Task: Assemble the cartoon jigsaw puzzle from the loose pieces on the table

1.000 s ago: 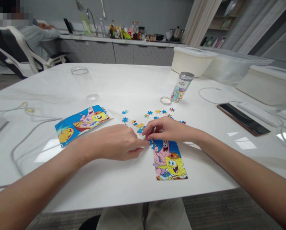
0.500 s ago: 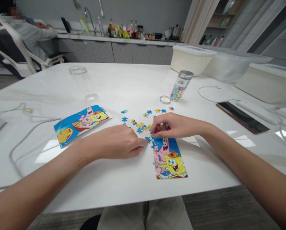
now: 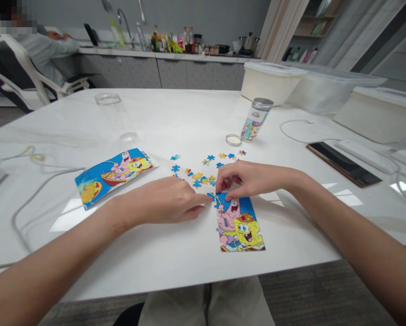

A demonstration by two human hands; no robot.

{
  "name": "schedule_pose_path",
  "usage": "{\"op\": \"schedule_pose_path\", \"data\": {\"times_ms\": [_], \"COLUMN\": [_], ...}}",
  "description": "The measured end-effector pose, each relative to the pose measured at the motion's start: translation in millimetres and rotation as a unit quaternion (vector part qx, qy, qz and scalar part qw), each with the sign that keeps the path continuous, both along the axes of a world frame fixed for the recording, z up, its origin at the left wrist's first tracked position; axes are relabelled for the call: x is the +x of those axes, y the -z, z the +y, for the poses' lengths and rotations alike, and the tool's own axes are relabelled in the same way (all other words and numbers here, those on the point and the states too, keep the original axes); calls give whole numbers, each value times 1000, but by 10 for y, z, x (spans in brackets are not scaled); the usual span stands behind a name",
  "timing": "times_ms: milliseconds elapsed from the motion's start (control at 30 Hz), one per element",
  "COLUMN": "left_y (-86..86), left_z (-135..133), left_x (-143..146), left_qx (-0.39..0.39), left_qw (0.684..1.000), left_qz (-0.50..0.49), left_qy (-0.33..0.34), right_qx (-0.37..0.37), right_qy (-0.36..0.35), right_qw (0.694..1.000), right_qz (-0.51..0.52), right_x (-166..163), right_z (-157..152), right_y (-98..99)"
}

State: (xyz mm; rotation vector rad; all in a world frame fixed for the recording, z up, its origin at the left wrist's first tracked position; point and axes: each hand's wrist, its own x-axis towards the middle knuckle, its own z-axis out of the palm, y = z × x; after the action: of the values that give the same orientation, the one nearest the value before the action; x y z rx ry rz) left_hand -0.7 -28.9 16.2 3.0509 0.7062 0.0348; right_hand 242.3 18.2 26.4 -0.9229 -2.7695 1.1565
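A partly assembled jigsaw puzzle (image 3: 247,228) lies flat near the table's front edge, showing a pink starfish and a yellow sponge character. My left hand (image 3: 171,199) reaches in from the left. Its index finger is stretched out, touching a blue puzzle piece (image 3: 211,196) at the puzzle's upper left corner; the thumb sits apart below. Over the puzzle's top edge is my right hand (image 3: 244,179), fingers bent, with thumb and index fingertips resting apart on the top. Whether a loose piece lies under those fingertips is hidden. Several loose puzzle pieces (image 3: 198,175) are scattered just beyond both hands.
A folded picture sheet (image 3: 111,176) lies to the left. Farther back stand a clear jar (image 3: 113,117) and a printed can (image 3: 256,121), with a round lid (image 3: 233,140) beside it. A phone (image 3: 342,163), cables and storage boxes (image 3: 271,83) occupy the right. A person sits far left.
My right thumb has moved away from the index finger and now rests on the puzzle's top. My left index finger has shifted slightly right, onto the corner piece. The view has moved slightly.
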Motion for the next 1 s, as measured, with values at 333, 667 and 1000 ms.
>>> {"op": "schedule_pose_path", "data": {"times_ms": [333, 667, 1000], "left_y": [21, 58, 64], "left_z": [9, 8, 13], "left_x": [159, 198, 192], "left_qx": [-115, -178, -185], "left_qw": [976, 961, 958], "left_qz": [-76, -88, -92], "left_qy": [-168, -194, -200], "right_qx": [-4, -5, -12], "right_qy": [8, 1, -1], "right_qw": [1000, 1000, 1000], "right_qz": [-6, -7, -3], "right_x": [-4, -15, 2], "right_z": [-4, -2, 10], "right_y": [-3, -14, 7]}}
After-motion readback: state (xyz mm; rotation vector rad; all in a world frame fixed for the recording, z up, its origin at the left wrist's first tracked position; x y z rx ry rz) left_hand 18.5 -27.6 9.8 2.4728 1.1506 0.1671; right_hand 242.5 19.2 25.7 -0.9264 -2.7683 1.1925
